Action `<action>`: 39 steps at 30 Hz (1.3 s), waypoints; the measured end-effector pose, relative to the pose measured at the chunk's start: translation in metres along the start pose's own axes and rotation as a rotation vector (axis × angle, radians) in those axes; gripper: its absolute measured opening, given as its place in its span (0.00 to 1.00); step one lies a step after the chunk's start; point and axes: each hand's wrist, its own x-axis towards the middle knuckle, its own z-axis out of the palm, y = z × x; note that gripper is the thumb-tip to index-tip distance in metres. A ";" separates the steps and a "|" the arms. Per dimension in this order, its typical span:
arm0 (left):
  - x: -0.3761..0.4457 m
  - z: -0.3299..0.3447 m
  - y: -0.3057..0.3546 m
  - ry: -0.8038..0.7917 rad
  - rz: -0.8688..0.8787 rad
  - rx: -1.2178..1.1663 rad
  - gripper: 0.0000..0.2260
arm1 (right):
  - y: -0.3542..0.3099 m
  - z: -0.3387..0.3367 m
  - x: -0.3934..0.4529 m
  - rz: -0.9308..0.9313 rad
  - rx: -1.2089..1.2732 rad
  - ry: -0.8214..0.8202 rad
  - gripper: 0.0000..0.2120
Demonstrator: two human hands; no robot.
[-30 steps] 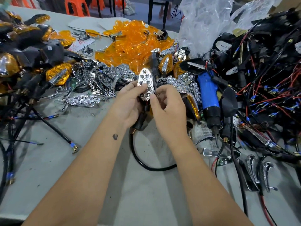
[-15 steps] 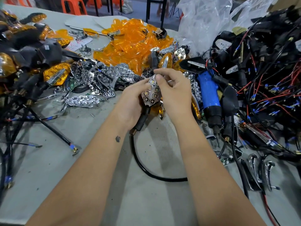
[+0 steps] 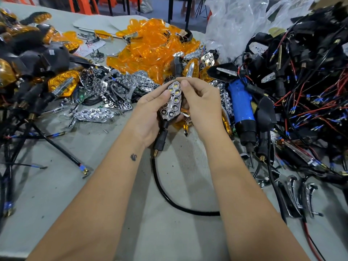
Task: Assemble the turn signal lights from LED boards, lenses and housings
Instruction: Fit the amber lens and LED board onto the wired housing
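Chrome reflector (image 3: 171,102) in black housing, gripped by left hand (image 3: 148,117), pinched at top by right hand (image 3: 202,102); cable (image 3: 169,196) trailing across table (image 3: 169,238).

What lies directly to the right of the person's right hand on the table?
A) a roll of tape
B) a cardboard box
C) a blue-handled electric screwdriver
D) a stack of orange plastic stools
C: the blue-handled electric screwdriver lies beside the right hand, against the tangle of black, red and blue wires.
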 end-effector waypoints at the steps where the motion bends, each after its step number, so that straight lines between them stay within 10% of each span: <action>1: 0.000 0.000 0.000 0.003 0.008 -0.003 0.14 | 0.000 -0.002 -0.002 0.006 0.027 -0.027 0.10; 25: -0.004 0.002 0.001 -0.127 0.033 0.070 0.18 | 0.004 -0.008 -0.015 0.057 0.290 -0.031 0.13; 39: -0.008 0.004 0.007 -0.081 0.060 -0.017 0.23 | 0.009 0.003 -0.022 -0.040 -0.044 -0.101 0.05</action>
